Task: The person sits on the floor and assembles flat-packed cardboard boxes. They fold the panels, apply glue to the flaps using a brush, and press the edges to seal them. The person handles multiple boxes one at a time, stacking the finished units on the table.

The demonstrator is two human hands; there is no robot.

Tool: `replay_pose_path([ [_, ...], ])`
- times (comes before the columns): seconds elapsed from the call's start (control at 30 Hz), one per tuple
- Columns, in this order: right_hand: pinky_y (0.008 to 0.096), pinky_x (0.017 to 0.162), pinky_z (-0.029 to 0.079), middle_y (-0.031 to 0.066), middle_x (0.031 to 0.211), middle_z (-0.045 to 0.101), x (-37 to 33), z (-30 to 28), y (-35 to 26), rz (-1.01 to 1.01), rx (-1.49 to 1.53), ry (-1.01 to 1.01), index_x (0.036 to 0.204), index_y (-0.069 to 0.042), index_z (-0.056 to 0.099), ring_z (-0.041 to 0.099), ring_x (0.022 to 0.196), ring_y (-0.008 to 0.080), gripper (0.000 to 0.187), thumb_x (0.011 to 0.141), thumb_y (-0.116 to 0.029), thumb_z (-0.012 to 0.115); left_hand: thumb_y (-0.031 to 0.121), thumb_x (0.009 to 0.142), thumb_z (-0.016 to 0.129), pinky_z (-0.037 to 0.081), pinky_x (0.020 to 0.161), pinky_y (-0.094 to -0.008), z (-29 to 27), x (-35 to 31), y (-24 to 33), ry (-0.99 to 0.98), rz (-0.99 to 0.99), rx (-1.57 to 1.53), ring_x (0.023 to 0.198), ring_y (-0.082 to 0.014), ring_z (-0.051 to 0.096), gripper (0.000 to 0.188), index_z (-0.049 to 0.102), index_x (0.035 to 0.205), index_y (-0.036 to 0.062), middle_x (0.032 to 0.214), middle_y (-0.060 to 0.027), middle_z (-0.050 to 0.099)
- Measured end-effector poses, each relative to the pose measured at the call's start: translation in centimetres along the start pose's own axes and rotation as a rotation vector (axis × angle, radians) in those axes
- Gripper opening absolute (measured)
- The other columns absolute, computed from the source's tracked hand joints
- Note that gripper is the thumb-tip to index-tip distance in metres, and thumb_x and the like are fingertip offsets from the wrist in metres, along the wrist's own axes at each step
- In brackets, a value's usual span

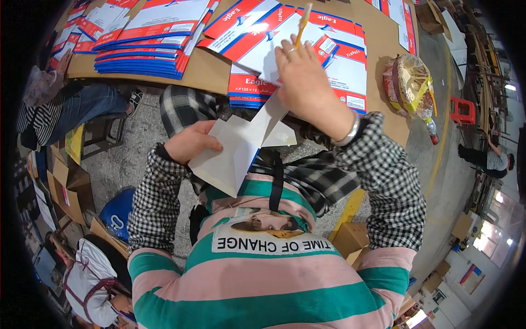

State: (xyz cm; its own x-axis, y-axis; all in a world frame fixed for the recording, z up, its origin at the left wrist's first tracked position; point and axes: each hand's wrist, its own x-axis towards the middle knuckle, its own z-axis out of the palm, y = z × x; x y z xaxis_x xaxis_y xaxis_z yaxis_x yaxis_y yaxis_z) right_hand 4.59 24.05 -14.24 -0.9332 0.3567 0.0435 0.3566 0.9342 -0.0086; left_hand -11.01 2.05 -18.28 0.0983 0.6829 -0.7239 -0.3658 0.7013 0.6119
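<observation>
My left hand is closed on the edge of a partly folded carton, thumb on top. The carton's plain grey-white inside faces up, and a blue edge shows along its right side. My right hand rests at the table's near edge, over a pile of flat printed cartons in red, white and blue. Between its fingers a thin yellow stick with a pale end points up and away. The carton's raised flap reaches up to this hand's palm side; whether they touch is hard to see.
A taller stack of flat cartons stands on the brown table to the left. At its right edge sits a plastic-lined bowl with pale contents. Beyond are a red stool, a seated person at left and cardboard boxes.
</observation>
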Motion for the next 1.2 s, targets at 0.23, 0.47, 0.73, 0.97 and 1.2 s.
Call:
replay_pose_path([
  [0.23,0.0414,0.104,0.041,0.0152,0.131,0.054,-0.1,-7.0,4.9,0.028,0.139,0.44,0.092,0.002,0.069,0.041,0.131,0.0357,0.013,0.082,-0.006,0.064,0.001,0.069,0.061,0.049,0.079,-0.0282,-4.1,-0.7,4.5,0.072,0.025,0.405,0.086,-0.0167,0.063,0.049,0.059,0.118,-0.0014,0.099,-0.0079,0.067],
  [0.47,0.0319,0.093,0.049,0.0093,0.135,0.054,-4.7,-9.4,7.8,0.202,0.316,0.536,0.09,0.004,0.069,0.041,0.134,0.0282,0.012,0.086,-0.002,0.06,0.005,0.072,0.058,0.05,0.077,-0.0268,-8.2,2.6,7.4,-0.031,-0.005,0.394,0.085,-0.0152,0.064,0.04,0.062,0.111,-0.0038,0.098,-0.0087,0.067],
  [0.73,0.0298,0.072,0.055,0.0137,0.127,0.058,-5.5,-7.2,7.5,0.211,0.314,0.597,0.084,0.002,0.069,0.048,0.128,0.0323,0.007,0.081,-0.001,0.064,0.04,0.099,0.046,0.057,0.082,-0.0341,-7.3,1.8,8.6,0.025,0.358,-0.409,0.097,-0.0278,0.066,0.054,0.044,0.129,-0.005,0.112,-0.0223,0.062],
  [0.97,0.0329,0.076,0.055,0.0142,0.124,0.06,-5.0,-3.6,5.9,0.167,0.312,0.604,0.081,0.002,0.067,0.05,0.126,0.0331,0.003,0.079,0.0,0.064,0.016,0.073,0.078,0.028,0.111,-0.0381,1.8,1.4,2.4,0.02,0.893,-0.073,0.138,-0.0273,0.03,0.108,0.004,0.151,0.0026,0.152,-0.0173,0.024],
  [1.2,0.0352,0.081,0.053,0.0144,0.12,0.062,-4.9,-3.0,4.0,0.227,0.463,0.546,0.076,0.002,0.065,0.05,0.125,0.034,0.002,0.078,0.002,0.064,0.004,0.081,0.069,0.039,0.099,-0.035,7.1,5.3,-1.5,0.432,0.902,0.203,0.114,-0.0216,0.051,0.052,0.046,0.127,-0.0036,0.125,-0.0113,0.054],
])
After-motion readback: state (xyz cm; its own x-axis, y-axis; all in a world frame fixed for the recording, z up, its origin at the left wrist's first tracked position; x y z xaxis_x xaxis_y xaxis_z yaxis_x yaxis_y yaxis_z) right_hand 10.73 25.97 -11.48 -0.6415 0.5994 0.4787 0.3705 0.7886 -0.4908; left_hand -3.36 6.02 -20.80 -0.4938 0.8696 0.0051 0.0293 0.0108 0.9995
